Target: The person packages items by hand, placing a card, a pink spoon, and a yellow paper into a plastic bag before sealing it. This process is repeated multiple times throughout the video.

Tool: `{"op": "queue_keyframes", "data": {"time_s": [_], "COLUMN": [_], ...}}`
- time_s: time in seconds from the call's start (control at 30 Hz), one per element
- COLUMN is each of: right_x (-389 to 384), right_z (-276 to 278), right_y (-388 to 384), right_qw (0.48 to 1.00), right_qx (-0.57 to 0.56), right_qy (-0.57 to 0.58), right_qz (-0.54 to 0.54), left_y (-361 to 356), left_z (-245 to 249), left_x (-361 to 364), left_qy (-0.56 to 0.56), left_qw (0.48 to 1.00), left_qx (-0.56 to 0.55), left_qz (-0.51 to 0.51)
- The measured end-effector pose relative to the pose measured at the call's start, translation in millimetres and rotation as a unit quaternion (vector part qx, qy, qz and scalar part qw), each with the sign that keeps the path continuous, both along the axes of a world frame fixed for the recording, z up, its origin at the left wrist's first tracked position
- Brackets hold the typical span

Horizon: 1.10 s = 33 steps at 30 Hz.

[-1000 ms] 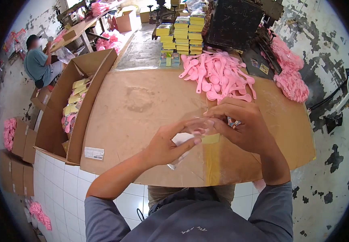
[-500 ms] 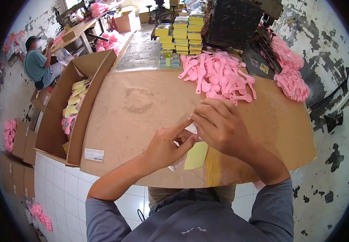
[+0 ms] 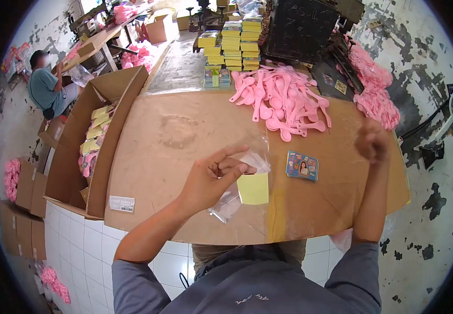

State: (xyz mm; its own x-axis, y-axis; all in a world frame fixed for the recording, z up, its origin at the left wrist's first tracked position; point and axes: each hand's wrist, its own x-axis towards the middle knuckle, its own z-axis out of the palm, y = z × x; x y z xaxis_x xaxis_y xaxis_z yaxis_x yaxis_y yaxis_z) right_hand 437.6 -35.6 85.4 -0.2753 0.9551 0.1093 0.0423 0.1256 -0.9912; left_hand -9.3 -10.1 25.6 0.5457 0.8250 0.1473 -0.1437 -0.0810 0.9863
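Note:
My left hand (image 3: 210,175) is over the cardboard-covered table, thumb closed against curled fingers and the index finger stretched out. Pinched there is a clear plastic bag (image 3: 226,205), which spreads out on both sides of the hand. A pale yellow paper (image 3: 253,189) lies at the bag, just below my fingertips. Off to the right, my right hand (image 3: 373,141) is smeared by motion, so its fingers cannot be made out. Between the hands lies a small stack of printed picture cards (image 3: 302,166). Beyond it is a heap of pink plastic spoons (image 3: 284,102).
At left stands an open cardboard box (image 3: 117,152) holding packed bags with yellow papers. Stacks of yellow-edged cards (image 3: 231,47) rise at the back, beside a black box (image 3: 302,31). Bundled pink spoons (image 3: 378,107) lie at right. Another person (image 3: 48,86) sits far left.
My right hand has left the bag and swung right, uncovering the card stack. My left hand stays near its place. The yellow paper shows more squarely and the bag is more visible.

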Motion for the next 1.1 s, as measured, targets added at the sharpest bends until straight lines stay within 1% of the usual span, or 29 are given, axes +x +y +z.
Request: {"op": "queue_keyframes", "data": {"time_s": [0.03, 0.07, 0.1, 0.17, 0.23, 0.33, 0.37, 0.4, 0.47, 0.53, 0.6, 0.67, 0.7, 0.8, 0.83, 1.0, 1.1], "right_x": [35.3, 66.1, 88.1, 95.5, 76.4, 27.4, 0.7, -32.4, -100.3, -138.2, -186.0, -200.0, -203.0, -199.7, -198.1, -191.4, -191.2], "right_z": [-14.1, -28.7, -40.0, -41.6, -40.0, -31.3, -29.3, -25.2, -15.4, -21.7, -24.7, -38.8, -44.1, -45.7, -45.5, -47.4, -49.5], "right_y": [1.4, 2.3, 2.9, 7.4, -0.5, -0.4, -0.2, 2.0, -0.7, -2.8, -9.6, -4.7, -1.5, 6.0, 6.1, 6.1, 6.2], "right_qw": [0.989, 0.956, 0.902, 0.793, 0.713, 0.574, 0.7, 0.805, 0.9, 0.946, 0.963, 0.991, 0.995, 0.997, 0.998, 0.999, 1.0], "right_qx": [0.031, 0.06, 0.088, 0.156, 0.223, 0.324, 0.276, 0.221, 0.187, 0.13, 0.15, 0.022, -0.041, 0.015, 0.011, -0.02, -0.002], "right_qy": [-0.119, -0.236, -0.347, -0.485, -0.548, -0.624, -0.524, -0.409, -0.322, -0.291, -0.225, -0.124, -0.072, -0.057, -0.053, -0.037, -0.013], "right_qz": [-0.084, -0.165, -0.242, -0.334, -0.376, -0.419, -0.399, -0.368, -0.226, -0.048, 0.013, 0.044, 0.06, 0.051, 0.043, 0.005, -0.01], "left_y": [0.5, -0.2, -1.6, 0.6, 2.9, 3.2, 2.2, 2.7, 3.7, 3.0, 4.1, 3.8, 3.3, 4.5, 5.2, 5.8, 6.2], "left_z": [0.0, 1.2, 3.7, 5.6, 2.8, 1.0, -1.6, -4.3, -6.3, -7.8, -12.4, -12.7, -10.1, -3.8, -3.3, -10.7, -15.3], "left_x": [0.7, 0.9, 0.6, 0.0, 0.7, 2.7, 3.8, 5.8, 8.3, 9.2, 9.1, 7.6, 7.3, 6.7, 7.1, 8.7, 7.2], "left_qy": [-0.02, -0.02, -0.019, -0.013, 0.0, 0.008, -0.001, -0.01, -0.018, -0.015, -0.012, -0.014, -0.018, -0.031, -0.036, 0.015, 0.022], "left_qw": [1.0, 1.0, 1.0, 1.0, 1.0, 0.999, 0.999, 0.998, 0.998, 0.998, 0.998, 0.999, 0.999, 0.998, 0.998, 0.998, 0.998], "left_qx": [-0.009, -0.017, -0.024, -0.022, -0.01, 0.0, -0.002, -0.002, -0.001, -0.002, 0.0, -0.007, -0.014, -0.036, -0.044, -0.036, -0.031], "left_qz": [0.004, 0.003, 0.003, 0.012, 0.021, 0.045, 0.051, 0.058, 0.065, 0.065, 0.056, 0.051, 0.049, 0.042, 0.038, 0.039, 0.05]}}
